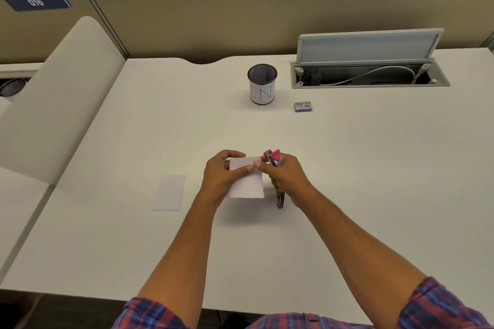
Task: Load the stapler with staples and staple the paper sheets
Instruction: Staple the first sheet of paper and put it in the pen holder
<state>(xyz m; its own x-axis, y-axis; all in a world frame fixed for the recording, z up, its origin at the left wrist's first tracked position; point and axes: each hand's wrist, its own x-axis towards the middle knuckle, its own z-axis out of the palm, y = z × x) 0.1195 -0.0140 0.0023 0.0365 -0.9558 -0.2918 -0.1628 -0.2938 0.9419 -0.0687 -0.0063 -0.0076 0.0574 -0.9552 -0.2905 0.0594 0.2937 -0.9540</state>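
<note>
Above the near middle of a white desk [347,168], the left hand [220,177] pinches paper sheets [247,181] while the right hand [287,177] grips a pink stapler [275,159] just right of them; a staple box [303,106] lies far right.

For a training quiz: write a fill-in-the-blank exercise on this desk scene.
1. The right hand grips a pink ____.
2. The left hand holds a sheet of ____.
3. The mesh cup bears the letters ____.
4. The small staple box lies to the ____ of the cup.

Missing words: stapler; paper; IN; right
</note>
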